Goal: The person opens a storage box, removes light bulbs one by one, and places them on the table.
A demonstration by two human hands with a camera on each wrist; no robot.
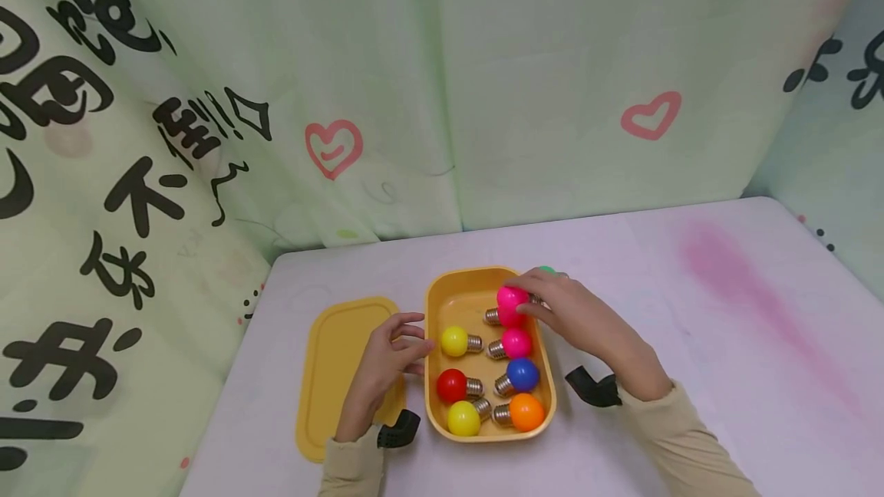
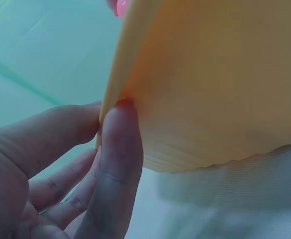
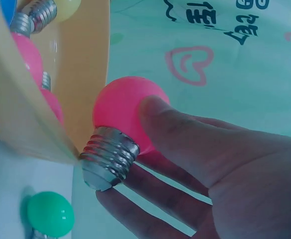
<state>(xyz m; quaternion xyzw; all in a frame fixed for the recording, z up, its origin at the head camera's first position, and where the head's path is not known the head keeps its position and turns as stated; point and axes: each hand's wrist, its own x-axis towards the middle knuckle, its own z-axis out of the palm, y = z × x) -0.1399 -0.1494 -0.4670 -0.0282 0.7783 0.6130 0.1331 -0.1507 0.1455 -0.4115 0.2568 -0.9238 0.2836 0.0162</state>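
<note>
My right hand (image 1: 568, 311) pinches a pink light bulb (image 3: 128, 109) between thumb and fingers, above the far right rim of a yellow plastic box (image 1: 452, 279). The bulb's silver screw base (image 3: 110, 154) points away from the palm. At the box's left side, my left hand (image 1: 390, 355) pinches the rim, thumb on one face and a finger on the other. Inside lie several bulbs: a yellow bulb (image 1: 454, 341), a red bulb (image 1: 452, 386), a blue bulb (image 1: 523, 374), an orange bulb (image 1: 527, 412), a second yellow bulb (image 1: 463, 419) and pink bulbs (image 1: 516, 343).
A flat yellow lid (image 1: 324, 374) lies on the table left of the box, partly under the left hand and forearm. Outside the box a green bulb (image 3: 50, 214) lies on the white table (image 1: 656, 290), mostly hidden by my right hand in the head view. A printed curtain (image 1: 539, 98) hangs behind.
</note>
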